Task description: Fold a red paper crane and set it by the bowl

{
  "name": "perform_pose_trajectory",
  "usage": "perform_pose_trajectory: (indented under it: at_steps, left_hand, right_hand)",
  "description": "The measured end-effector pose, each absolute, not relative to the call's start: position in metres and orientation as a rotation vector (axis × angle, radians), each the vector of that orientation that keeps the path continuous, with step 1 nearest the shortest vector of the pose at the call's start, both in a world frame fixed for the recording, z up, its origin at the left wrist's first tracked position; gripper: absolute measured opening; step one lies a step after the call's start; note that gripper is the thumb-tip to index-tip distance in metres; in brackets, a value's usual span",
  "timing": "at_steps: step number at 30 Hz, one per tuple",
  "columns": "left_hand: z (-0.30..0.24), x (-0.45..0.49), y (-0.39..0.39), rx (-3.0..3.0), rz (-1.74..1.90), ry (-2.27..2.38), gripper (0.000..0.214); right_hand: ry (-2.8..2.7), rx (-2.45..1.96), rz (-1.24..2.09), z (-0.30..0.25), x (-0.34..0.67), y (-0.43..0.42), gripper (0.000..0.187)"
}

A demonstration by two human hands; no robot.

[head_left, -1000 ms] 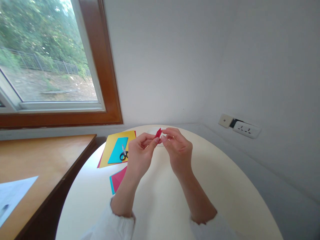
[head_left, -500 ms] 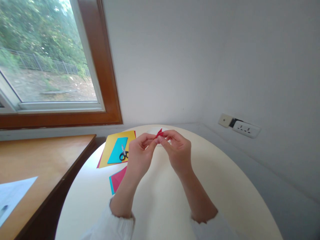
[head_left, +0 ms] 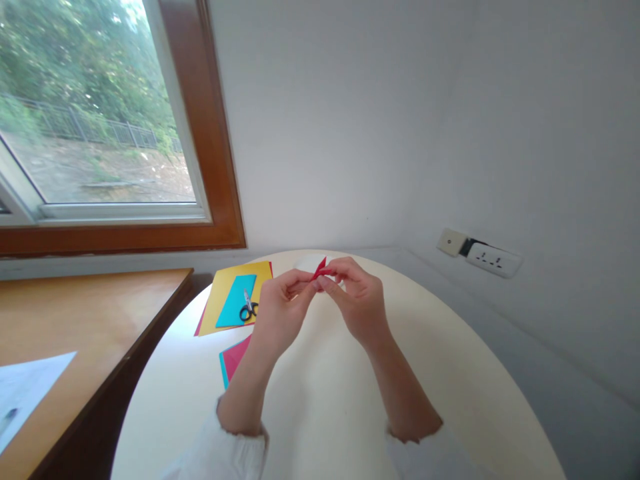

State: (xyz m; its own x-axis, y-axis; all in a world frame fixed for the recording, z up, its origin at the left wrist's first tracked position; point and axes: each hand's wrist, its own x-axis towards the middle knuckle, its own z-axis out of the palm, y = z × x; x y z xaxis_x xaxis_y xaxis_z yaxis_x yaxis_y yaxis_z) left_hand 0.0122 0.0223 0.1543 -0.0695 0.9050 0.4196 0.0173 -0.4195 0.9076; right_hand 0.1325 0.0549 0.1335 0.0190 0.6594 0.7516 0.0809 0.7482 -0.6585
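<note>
A small folded piece of red paper (head_left: 320, 268) is pinched between my two hands, above the far part of the round table. My left hand (head_left: 285, 303) grips its left side between thumb and fingers. On the other side, the thumb and fingertips of my right hand (head_left: 357, 297) close on it as well. One pointed red tip sticks up between the hands; the fingers cover most of the rest.
Left of my hands, scissors (head_left: 249, 308) with black handles lie on blue paper (head_left: 233, 305) over yellow paper (head_left: 223, 283). Pink paper (head_left: 234, 359) is nearer, partly behind my left forearm. The white table (head_left: 320, 413) meets the wall; a wooden desk (head_left: 100, 313) stands left.
The red paper's tip stands slightly higher between my fingers. My hands have shifted very little and keep their pinch.
</note>
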Motion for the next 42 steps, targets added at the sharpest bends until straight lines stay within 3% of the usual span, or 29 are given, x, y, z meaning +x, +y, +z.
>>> perform_pose_trajectory:
  at_steps: [12,25,36,42]
  left_hand:
    - [0.1526,0.0120,0.0233,1.476,1.599,1.016,0.012]
    - [0.1495,0.0098,0.0262,1.359,1.527,0.892,0.030]
    - [0.1502,0.0091,0.0262,1.340,1.553,0.895,0.026]
    - [0.1517,0.0100,0.0257,1.347,1.565,0.868,0.024]
  right_hand:
    - [-1.625,-0.551,0.127,0.1346,0.1346,0.0517,0.013]
    - [-1.693,-0.535,-0.051,0.1365,0.1367,0.0489,0.018]
    - [-1.676,-0.558,-0.017,0.1338,0.1349,0.0512,0.022]
    - [-1.576,-0.561,0.234,0.1335,0.1315,0.0522,0.015]
